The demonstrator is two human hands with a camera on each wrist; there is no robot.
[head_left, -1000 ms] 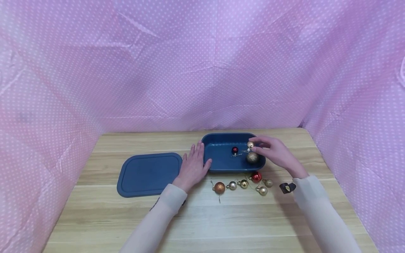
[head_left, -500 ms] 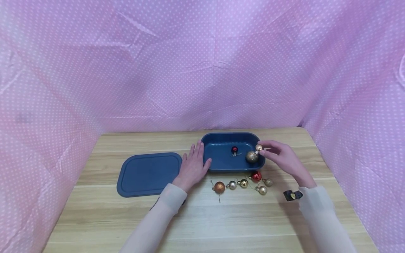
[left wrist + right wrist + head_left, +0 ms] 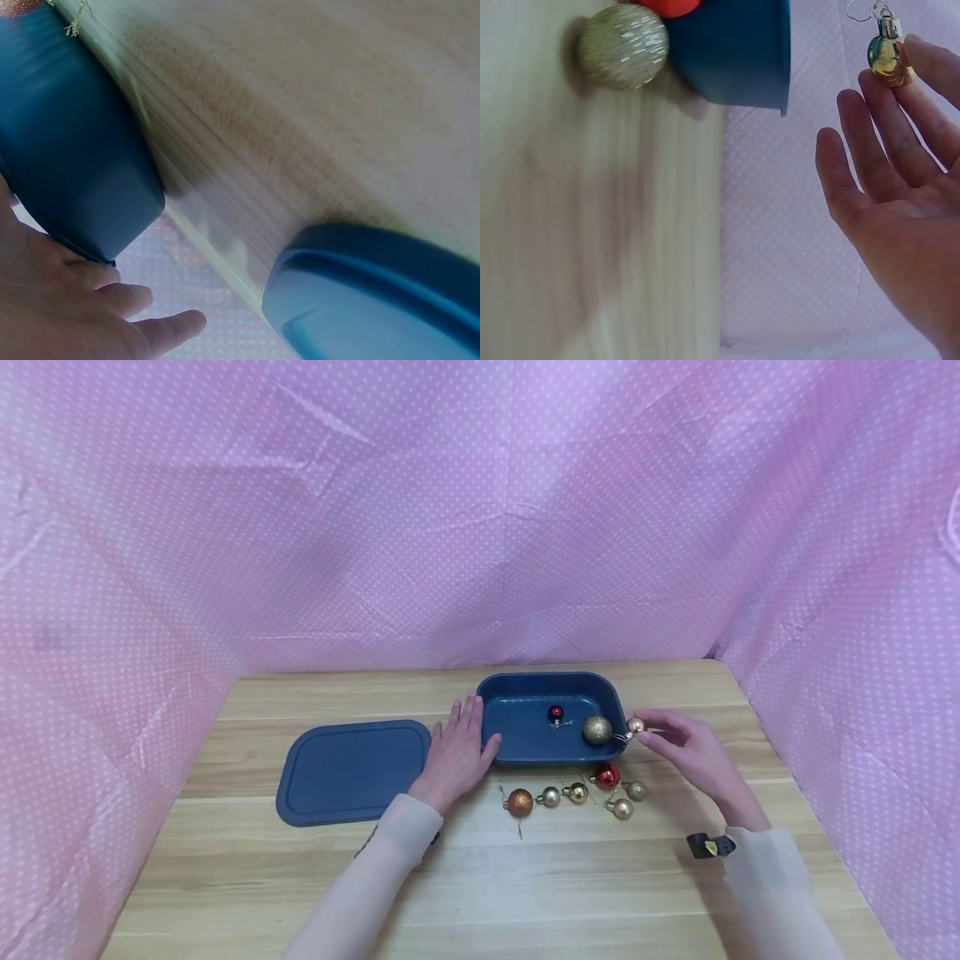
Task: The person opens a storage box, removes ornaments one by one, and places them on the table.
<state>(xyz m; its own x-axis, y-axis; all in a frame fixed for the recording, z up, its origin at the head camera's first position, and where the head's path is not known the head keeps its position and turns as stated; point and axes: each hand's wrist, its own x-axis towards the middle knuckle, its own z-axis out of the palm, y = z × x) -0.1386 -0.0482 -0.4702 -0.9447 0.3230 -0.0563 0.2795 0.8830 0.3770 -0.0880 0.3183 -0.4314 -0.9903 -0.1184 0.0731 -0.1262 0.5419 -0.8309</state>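
Note:
My right hand [image 3: 693, 762] pinches a small shiny gold bauble [image 3: 636, 726] between thumb and fingertips, just outside the right rim of a blue box [image 3: 551, 763]. A silver cap and string hang from the bauble, clearer in the right wrist view, where the gold bauble [image 3: 887, 60] shows cap up. Inside the box lie a small dark red bauble [image 3: 556, 712] and a larger gold glitter bauble [image 3: 597, 731]. My left hand [image 3: 455, 755] rests with extended fingers against the box's left side; the left wrist view shows those fingers along the box wall [image 3: 82, 142].
A blue lid [image 3: 352, 772] lies flat left of the box. In front of the box sit several baubles: orange glitter [image 3: 521, 803], silver [image 3: 551, 797], gold [image 3: 577, 792], red [image 3: 607, 776], small glitter [image 3: 637, 790] and pale gold [image 3: 622, 808]. Pink dotted cloth [image 3: 480, 527] surrounds the wooden table.
My right hand has carried the small gold bauble from above the box's inside rightward, past the right rim. The left hand stays where it was.

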